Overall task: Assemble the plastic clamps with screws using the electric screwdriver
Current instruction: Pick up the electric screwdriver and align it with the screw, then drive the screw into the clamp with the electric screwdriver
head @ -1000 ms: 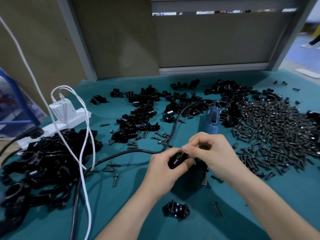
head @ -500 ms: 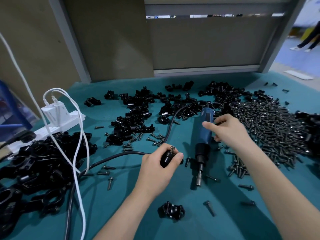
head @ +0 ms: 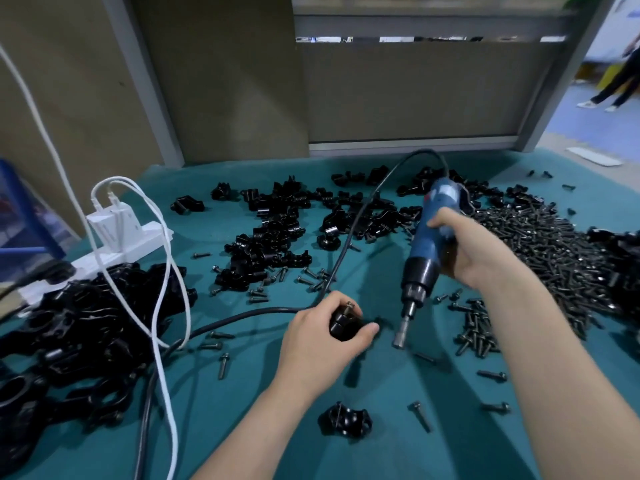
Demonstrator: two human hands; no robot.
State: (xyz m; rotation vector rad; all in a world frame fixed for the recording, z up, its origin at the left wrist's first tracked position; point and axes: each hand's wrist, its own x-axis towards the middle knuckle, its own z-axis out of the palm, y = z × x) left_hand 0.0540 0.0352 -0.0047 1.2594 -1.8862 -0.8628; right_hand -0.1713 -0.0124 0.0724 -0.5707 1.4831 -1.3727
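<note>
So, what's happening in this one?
A person is assembling black plastic clamps at a teal table. The left hand holds a clamp with a screw sticking up out of it. The right hand grips the blue electric screwdriver, tilted, its bit beside the clamp and not yet on the screw. A pile of loose screws lies to the right, and heaps of clamp parts lie to the left and behind.
</note>
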